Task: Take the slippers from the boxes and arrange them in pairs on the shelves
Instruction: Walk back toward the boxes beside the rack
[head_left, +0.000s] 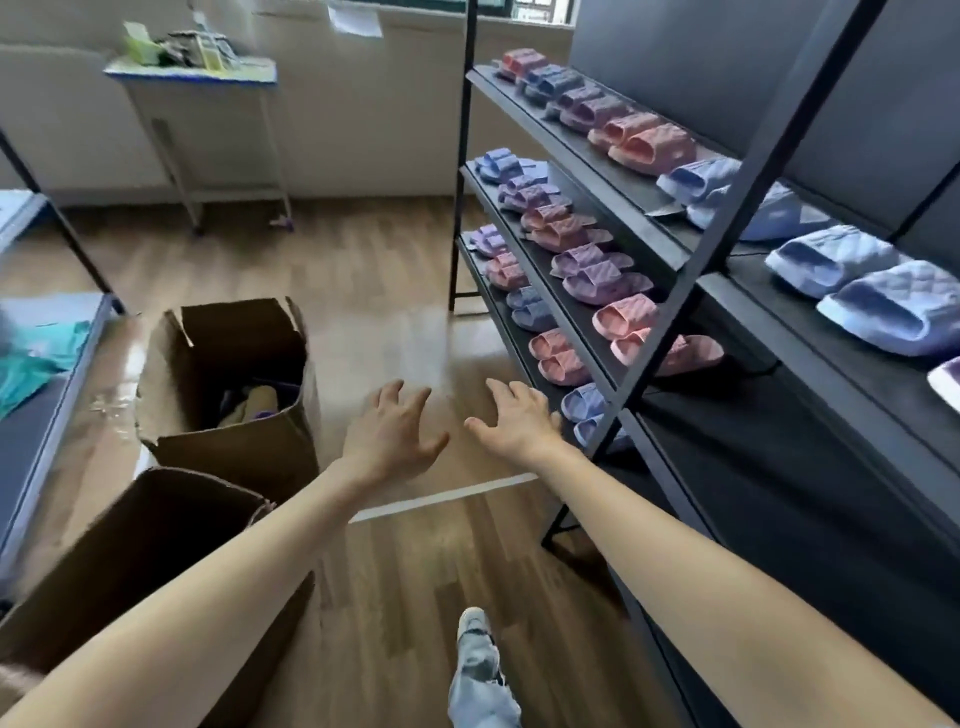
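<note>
1. Nearest, a trouser leg (480, 675) steps over the wood floor, and the near box (130, 545) stands just to its left, its inside out of view
2. Both bare arms reach forward; the left hand (395, 436) and right hand (514, 421) hover above the floor with fingers spread apart, holding nothing, between the boxes and the shelves (571, 156)
3. Beyond the left hand the far box (239, 457) stands open with its flaps up; something lies in its bottom, too dim to be sure it is slippers
4. On the right, slippers (649, 145) in pink, purple and blue sit in pairs along three tiers
5. Likely trouble: in that shadowed box purple and blue could be confused and a mismatched pair lifted; a raised flap could snag a wrist; the foot passes close enough to the near box to catch it
6. Farthest, a table (197, 78) holds clutter and a sheet of paper (356, 21) hangs on the wall; no writing can be read there, nor on the small dark tag (662, 210) by a blue slipper
</note>
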